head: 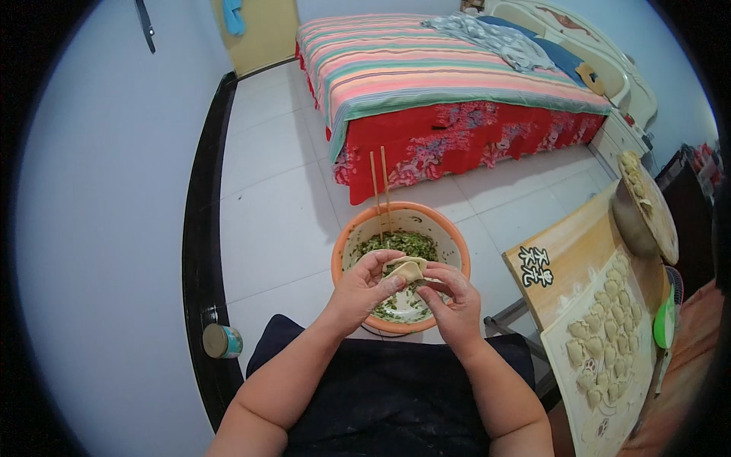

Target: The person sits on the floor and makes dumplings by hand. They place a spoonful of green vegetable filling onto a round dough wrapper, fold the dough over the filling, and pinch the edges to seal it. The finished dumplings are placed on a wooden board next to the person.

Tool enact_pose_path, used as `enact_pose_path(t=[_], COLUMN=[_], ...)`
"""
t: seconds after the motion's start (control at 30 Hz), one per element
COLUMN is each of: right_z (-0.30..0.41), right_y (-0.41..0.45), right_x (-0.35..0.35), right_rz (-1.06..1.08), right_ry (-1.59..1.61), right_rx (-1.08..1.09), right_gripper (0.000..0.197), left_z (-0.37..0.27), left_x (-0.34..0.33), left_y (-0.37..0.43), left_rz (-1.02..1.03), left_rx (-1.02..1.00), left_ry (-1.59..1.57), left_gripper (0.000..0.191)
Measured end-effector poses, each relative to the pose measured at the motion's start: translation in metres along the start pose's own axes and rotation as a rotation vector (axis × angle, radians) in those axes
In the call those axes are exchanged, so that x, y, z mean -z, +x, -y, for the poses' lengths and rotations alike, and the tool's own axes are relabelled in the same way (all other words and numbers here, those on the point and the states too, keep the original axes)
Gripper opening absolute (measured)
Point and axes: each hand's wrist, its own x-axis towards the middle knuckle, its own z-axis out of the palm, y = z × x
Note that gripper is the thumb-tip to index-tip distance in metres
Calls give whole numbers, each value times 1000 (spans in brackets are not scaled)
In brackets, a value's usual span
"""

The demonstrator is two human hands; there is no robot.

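Observation:
A dumpling wrapper [409,271], folded over and partly open along its edge, is held between both hands above an orange-rimmed basin [464,251]. My left hand [365,285] pinches its left side with thumb and fingers. On its right end are the fingertips of my right hand [454,300]. Both hands have flour on them. Chopped green filling [414,243] lies in the basin, partly hidden by the hands. Two wooden chopsticks [384,183] stand upright in the filling, leaning at the far side of the basin.
At the right, a wooden table [582,228] bears a floured mat [562,365] with rows of folded dumplings [611,320], beside a green bowl [664,320]. A round board [657,217] with more dumplings rests on a pot. A can [223,341] stands left by the wall; a bed [457,137] is ahead.

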Motion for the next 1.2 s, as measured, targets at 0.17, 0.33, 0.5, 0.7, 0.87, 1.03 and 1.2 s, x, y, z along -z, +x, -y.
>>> enact_pose_path(t=[0.17,0.33,0.5,0.7,0.87,1.03,1.2], right_z=[3,9,6,9,18,15,11], right_y=[4,1,0,4,9,7,7], right_x=[4,2,1,4,12,9,8], right_rz=[-6,-72,-95,-91,32,-5,-4], right_ry=[-209,-193,-154,-60,-285,-533,-569], right_rx=[122,76,7,-92,31,291,292], right_gripper=[22,17,18,23,15,21,24], left_z=[6,4,6,3,4,2,6], left_x=[0,-3,-3,-2,-3,-5,-4], left_y=[-2,-3,-4,-6,-8,-9,-8], left_rz=[56,60,54,50,61,63,57], left_rx=[-16,-15,-32,-20,-31,-26,-62], left_ry=[38,57,55,64,129,201,242], left_gripper=[39,40,41,41,41,39,38])
